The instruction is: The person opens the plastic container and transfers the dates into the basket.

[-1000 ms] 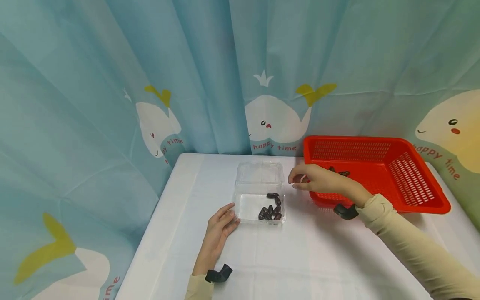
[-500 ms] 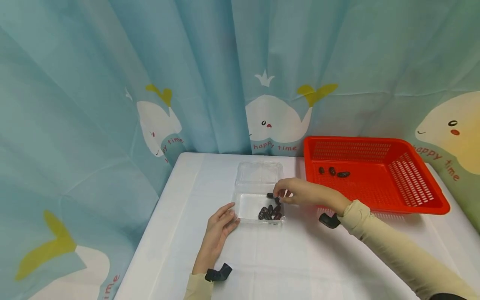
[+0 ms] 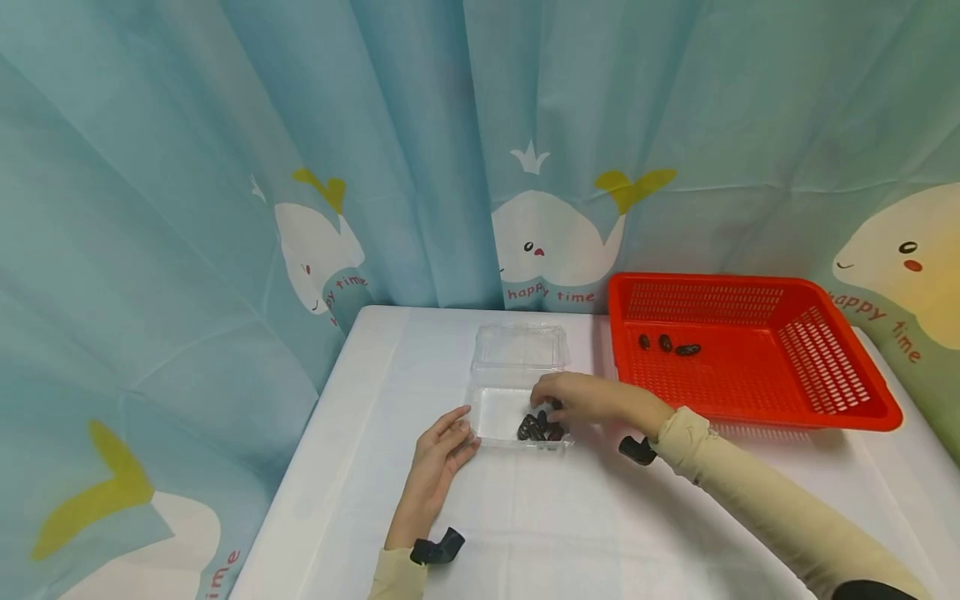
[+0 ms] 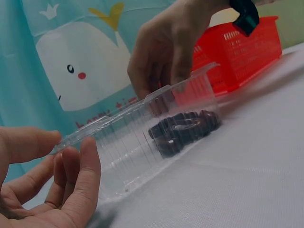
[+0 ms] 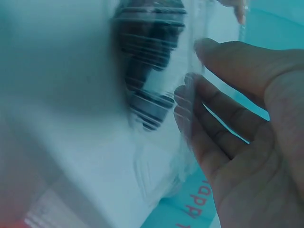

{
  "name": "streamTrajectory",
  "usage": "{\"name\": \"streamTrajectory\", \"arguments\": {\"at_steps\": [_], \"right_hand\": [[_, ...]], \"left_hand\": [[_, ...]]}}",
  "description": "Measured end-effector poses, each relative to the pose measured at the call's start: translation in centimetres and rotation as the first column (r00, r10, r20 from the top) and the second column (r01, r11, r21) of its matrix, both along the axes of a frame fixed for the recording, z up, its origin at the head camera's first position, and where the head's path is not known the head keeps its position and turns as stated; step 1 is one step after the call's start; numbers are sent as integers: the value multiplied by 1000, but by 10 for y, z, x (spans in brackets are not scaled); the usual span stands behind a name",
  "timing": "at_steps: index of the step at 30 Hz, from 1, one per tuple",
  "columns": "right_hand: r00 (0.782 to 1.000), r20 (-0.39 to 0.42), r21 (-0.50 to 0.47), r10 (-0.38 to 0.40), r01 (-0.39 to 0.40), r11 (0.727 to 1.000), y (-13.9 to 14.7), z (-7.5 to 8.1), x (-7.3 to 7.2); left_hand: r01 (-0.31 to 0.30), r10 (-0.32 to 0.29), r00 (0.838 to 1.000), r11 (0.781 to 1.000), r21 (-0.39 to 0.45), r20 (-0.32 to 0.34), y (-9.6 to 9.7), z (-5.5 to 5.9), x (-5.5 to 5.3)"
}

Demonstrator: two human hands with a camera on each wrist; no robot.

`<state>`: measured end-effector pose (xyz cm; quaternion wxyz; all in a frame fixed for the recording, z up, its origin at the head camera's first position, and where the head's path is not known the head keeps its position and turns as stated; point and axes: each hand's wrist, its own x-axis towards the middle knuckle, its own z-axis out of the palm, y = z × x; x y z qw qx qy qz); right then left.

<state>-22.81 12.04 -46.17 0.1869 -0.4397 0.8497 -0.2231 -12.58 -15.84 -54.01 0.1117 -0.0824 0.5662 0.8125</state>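
A clear plastic clamshell box (image 3: 495, 410) lies on the white table with its lid (image 3: 520, 346) folded back. Dark brown dates (image 3: 531, 428) are clustered in its right half. At its left side my left hand (image 3: 441, 454) pinches the rim, thumb above and fingers below, as the left wrist view shows. My right hand (image 3: 588, 398) reaches in over the right wall, fingertips pointing down close above the dates. In the right wrist view the thumb (image 5: 228, 59) and fingers stand apart, with nothing seen between them.
A red plastic basket (image 3: 832, 296) with slotted walls stands at the back right, holding three dates (image 3: 687, 350) near its left end. Behind the white-covered table (image 3: 390, 367) hangs a blue curtain (image 3: 405, 167) with whale prints.
My right hand has moved left and down from beside the basket's left end into the box. My left hand has stayed at the box's left rim.
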Motion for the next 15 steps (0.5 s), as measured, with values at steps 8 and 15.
{"name": "streamTrajectory", "arguments": {"at_steps": [8,15], "right_hand": [[999,-36,58,34,-31,998,-10,-5,5],[994,-99,114,50,-38,993,-15,-15,5]], "left_hand": [[-46,46,999,999,-5,-22,2,-1,0],[-40,40,999,999,4,-34,2,-2,-1]]}}
